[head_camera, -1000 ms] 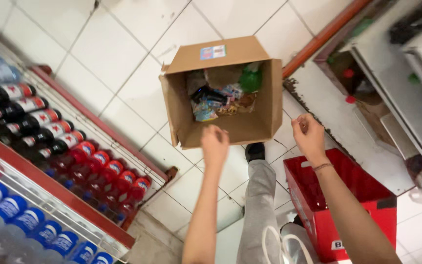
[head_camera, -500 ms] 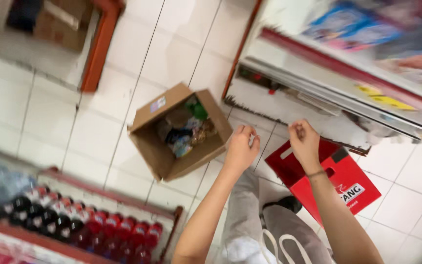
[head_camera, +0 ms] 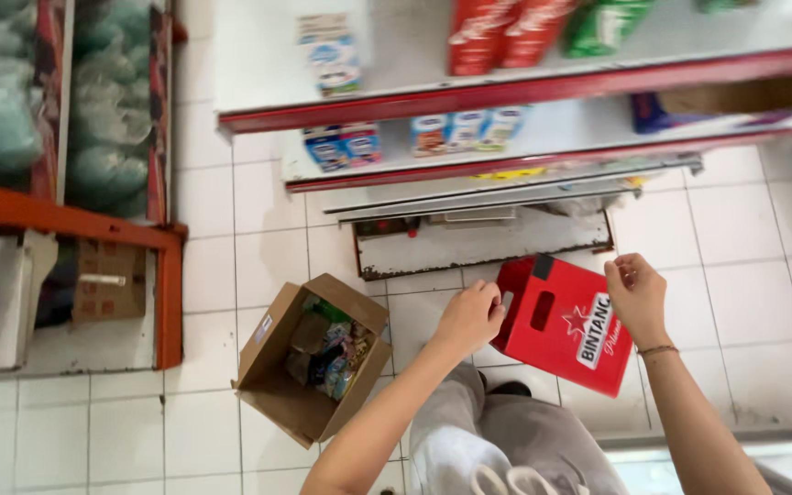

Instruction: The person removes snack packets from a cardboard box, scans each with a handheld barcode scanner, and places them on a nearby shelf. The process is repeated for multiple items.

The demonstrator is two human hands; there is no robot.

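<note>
- Red crate [head_camera: 568, 335] sits on the floor between both hands, tilted; pulled unevenly, it could tip over.
- Box [head_camera: 312, 356], open and full of packets, lies just left of the left hand [head_camera: 469, 316]; an elbow could knock it.
- Left hand's curled fingers touch the crate's edge; right hand [head_camera: 636, 295] pinches together above it, holding nothing visible.

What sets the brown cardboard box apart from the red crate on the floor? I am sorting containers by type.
The cardboard box is brown, with open flaps and mixed packets inside; the red crate is red with a cut-out handle, its contents not visible. The box lies untouched, while the left hand and right hand are at the crate's edges. Both sit on the white tiled floor.
</note>
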